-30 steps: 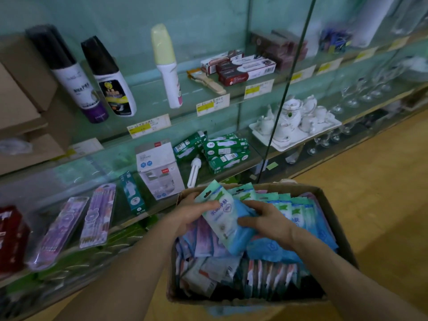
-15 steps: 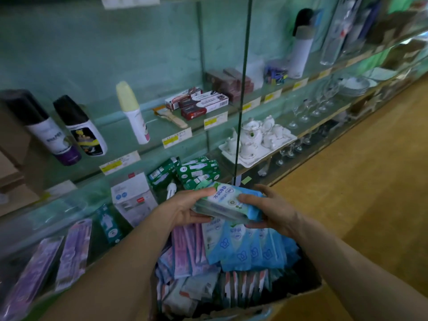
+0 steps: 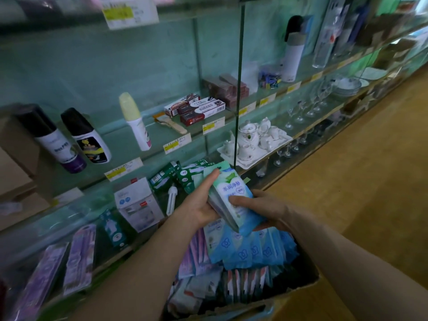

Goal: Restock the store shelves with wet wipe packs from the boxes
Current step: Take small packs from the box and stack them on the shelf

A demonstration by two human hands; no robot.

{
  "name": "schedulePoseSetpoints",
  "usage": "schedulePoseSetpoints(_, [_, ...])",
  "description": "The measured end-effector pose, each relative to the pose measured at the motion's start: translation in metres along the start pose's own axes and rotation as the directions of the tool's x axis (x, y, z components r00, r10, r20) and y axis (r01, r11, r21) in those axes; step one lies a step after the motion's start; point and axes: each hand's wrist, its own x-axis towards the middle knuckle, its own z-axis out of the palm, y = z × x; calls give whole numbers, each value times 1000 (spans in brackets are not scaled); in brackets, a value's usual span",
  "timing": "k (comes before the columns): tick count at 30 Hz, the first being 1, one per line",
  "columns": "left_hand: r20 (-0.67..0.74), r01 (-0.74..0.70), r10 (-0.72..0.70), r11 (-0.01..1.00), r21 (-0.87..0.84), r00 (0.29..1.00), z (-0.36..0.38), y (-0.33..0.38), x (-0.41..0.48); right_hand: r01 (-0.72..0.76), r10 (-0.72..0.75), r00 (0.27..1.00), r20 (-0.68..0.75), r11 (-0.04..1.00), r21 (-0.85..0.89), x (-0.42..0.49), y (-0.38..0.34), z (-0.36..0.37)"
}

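Wipe packs (image 3: 234, 193) rose between left hand (image 3: 198, 206), right hand (image 3: 266, 207).

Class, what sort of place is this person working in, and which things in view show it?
Most likely a small general shop: glass shelves with yellow price labels, mixed goods such as a tea set and bottles, and a cardboard box of wipe packs.

Shop interior: glass shelves (image 3: 111, 137) are seen lining a green wall, their front edges fitted with yellow-and-white price labels (image 3: 177, 144). Spray cans (image 3: 52, 137), boxed toothpaste (image 3: 201, 110), a white tea set (image 3: 252, 140), wine glasses (image 3: 308, 107) and a flask (image 3: 292, 54) are displayed for sale. A cardboard box (image 3: 301, 290) filled with wipe packs (image 3: 250, 249) is pictured in front of the shelves.
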Motion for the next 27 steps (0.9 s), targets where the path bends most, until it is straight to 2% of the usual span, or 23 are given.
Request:
schedulePoseSetpoints(6, [42,-30,22,976,214,999,38,15,-13,93,-87,995,-50,986,139,-33,-28,-25])
schedulePoseSetpoints(9, [84,-63,38,949,310,996,76,21,-17,156,-136,983,-123,972,173,-60,-39,-51])
schedulePoseSetpoints(14, [261,-163,62,908,386,963,167,31,-34,262,-208,944,-256,943,204,-118,-59,-119])
schedulePoseSetpoints(22, [508,-332,63,824,460,859,320,9,-63,485,-308,771,-558,852,200,-230,-65,-229])
schedulePoseSetpoints(25, [546,-375,57,787,491,836,376,-9,-73,529,-314,696,-645,832,166,-273,-60,-268])
schedulePoseSetpoints(27, [560,-399,62,767,503,826,417,-25,-80,561,-310,620,-721,817,131,-308,-54,-296])
